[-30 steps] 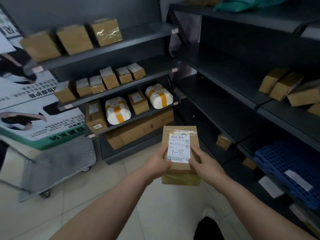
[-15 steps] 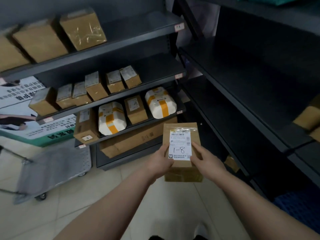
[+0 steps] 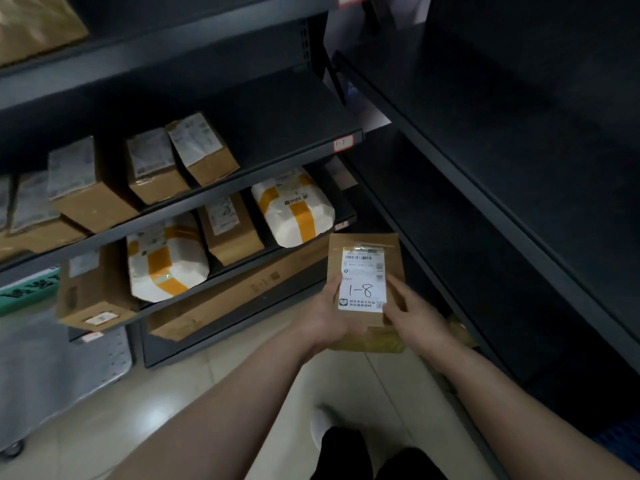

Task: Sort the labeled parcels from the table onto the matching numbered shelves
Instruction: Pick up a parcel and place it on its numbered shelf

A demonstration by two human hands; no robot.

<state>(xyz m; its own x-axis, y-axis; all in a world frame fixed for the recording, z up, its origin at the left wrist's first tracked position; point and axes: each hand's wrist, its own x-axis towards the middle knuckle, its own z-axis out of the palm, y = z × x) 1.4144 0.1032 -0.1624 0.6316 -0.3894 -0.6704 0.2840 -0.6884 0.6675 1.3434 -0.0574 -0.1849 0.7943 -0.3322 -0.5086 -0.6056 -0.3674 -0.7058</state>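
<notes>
While both your hands grip it, the brown parcel [image 3: 363,245] hangs in the air above the tiled floor [image 3: 207,393], clear of every shelf.

Left hand [image 3: 323,318]: fingers curled round the parcel's left edge, thumb lying up the front just beside the white label [image 3: 362,289].

Right hand [image 3: 414,318]: curled round the lower right edge, fingertips touching the label's right side.

The label faces you, upright, with "1-8" handwritten below a barcode. The parcel's lower end is wrapped in glossy tape.

Just left of the parcel is the left rack.
- Nearest shelf [image 3: 221,275], right to left: a white bag [image 3: 294,209] banded in orange tape, a brown box [image 3: 230,226], a second white bag [image 3: 166,265] with the same tape, and a larger box [image 3: 93,289] tilted over the front lip. The tag at this shelf's right end is too blurred to read.
- Beneath it lies a long flat carton [image 3: 235,292].
- The upper shelf [image 3: 294,124] carries a shelf tag [image 3: 343,143] that seems to read "1-7", and a row of labelled boxes [image 3: 152,168] to the left.

To the right of the parcel, the dark right rack [image 3: 519,168] runs away from you. A small box [image 3: 460,330] shows just behind your right hand, low down.

A grey cart [image 3: 69,368] stands on the floor at lower left. Your white shoe [image 3: 320,424] is on the tiles below the parcel.
</notes>
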